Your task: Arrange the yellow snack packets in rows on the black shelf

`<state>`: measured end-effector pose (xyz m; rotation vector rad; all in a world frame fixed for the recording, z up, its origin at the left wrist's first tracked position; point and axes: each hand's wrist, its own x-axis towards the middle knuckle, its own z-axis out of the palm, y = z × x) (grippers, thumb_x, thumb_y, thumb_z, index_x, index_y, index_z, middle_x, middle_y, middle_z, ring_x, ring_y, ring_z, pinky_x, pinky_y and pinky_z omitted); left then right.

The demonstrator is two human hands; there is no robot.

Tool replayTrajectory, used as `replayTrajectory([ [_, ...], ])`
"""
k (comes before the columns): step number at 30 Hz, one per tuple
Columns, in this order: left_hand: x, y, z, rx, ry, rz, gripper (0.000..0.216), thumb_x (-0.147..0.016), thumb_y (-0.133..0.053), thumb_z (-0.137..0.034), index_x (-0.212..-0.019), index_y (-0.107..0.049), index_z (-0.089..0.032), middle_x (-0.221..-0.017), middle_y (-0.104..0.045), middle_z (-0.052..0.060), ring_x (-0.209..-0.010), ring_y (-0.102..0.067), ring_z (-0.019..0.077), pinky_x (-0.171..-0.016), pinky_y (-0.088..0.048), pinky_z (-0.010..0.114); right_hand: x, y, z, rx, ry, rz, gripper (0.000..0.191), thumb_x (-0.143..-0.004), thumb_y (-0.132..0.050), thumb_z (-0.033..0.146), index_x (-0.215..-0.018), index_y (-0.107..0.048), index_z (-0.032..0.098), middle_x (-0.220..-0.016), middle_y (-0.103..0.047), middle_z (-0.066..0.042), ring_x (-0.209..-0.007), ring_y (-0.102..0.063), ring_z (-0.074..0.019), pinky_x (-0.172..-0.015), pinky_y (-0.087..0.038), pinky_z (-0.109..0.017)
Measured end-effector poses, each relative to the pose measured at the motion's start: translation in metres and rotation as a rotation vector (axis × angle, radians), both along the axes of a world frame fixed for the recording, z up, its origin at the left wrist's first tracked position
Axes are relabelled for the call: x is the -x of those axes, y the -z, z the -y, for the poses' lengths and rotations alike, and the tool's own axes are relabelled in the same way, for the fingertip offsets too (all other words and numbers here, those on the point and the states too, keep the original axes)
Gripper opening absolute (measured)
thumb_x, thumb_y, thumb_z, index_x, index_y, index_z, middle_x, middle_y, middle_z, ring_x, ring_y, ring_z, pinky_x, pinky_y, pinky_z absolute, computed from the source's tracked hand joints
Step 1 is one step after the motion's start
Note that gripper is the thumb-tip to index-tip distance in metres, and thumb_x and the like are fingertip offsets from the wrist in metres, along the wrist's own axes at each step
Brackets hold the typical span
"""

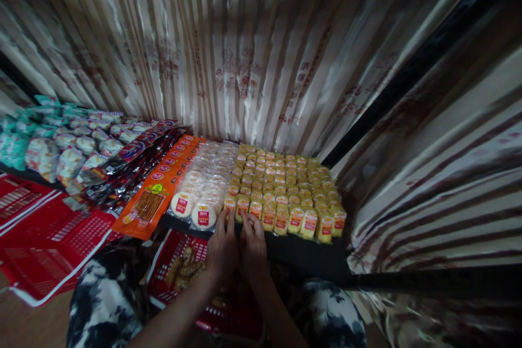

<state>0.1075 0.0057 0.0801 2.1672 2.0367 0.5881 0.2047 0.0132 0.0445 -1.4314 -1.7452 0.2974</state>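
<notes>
Both my hands rest side by side at the front edge of a low dark shelf (pixel 310 255). My left hand (pixel 222 247) lies flat, fingers stretched toward a round white snack pack with a red label (pixel 203 216). My right hand (pixel 253 244) has its fingers extended onto the front row of small yellow snack packets (pixel 285 190), touching the nearest ones. Neither hand visibly wraps around a packet. Rows of white round packs (pixel 207 179) sit left of the yellow ones.
Orange flat packets (pixel 163 185), dark foil packs (pixel 134 163) and green-white bags (pixel 49 141) fill the shelf to the left. Red plastic baskets (pixel 49 239) lie on the floor; one basket (pixel 175 266) below my arms holds snacks. Striped curtains (pixel 253 54) surround the shelf.
</notes>
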Motion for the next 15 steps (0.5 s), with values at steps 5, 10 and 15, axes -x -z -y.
replayTrajectory([
  [5, 0.0049, 0.0006, -0.0047, 0.017, 0.057, -0.005, 0.053, -0.08, -0.044, -0.008, -0.133, -0.038, -0.014, -0.135, -0.041, 0.017, -0.125, -0.041, 0.0245, -0.09, -0.049, 0.031, 0.0004, -0.0007, 0.0002, -0.019, 0.01, -0.01, 0.053, -0.082, -0.039, 0.013, -0.133, -0.039, 0.026, -0.119, -0.051, -0.009, -0.108, -0.05, -0.0196, -0.09, -0.046, -0.036],
  [10, 0.0026, 0.0034, -0.0061, -0.025, 0.025, -0.014, 0.055, -0.079, -0.043, -0.006, -0.133, -0.037, -0.013, -0.138, -0.037, 0.018, -0.127, -0.037, 0.0251, -0.092, -0.048, 0.031, 0.0007, -0.0041, -0.0002, -0.005, -0.022, 0.007, 0.056, -0.081, -0.04, 0.01, -0.134, -0.038, 0.026, -0.119, -0.05, -0.01, -0.108, -0.049, -0.02, -0.09, -0.046, -0.036],
  [15, 0.0032, 0.0045, -0.0098, -0.039, 0.07, -0.015, 0.052, -0.08, -0.04, -0.005, -0.131, -0.038, -0.009, -0.136, -0.04, 0.018, -0.127, -0.037, 0.024, -0.095, -0.045, 0.033, 0.0016, -0.0035, -0.0013, 0.033, -0.031, 0.033, 0.058, -0.08, -0.041, 0.011, -0.136, -0.033, 0.026, -0.121, -0.047, -0.01, -0.109, -0.048, -0.02, -0.091, -0.045, -0.036],
])
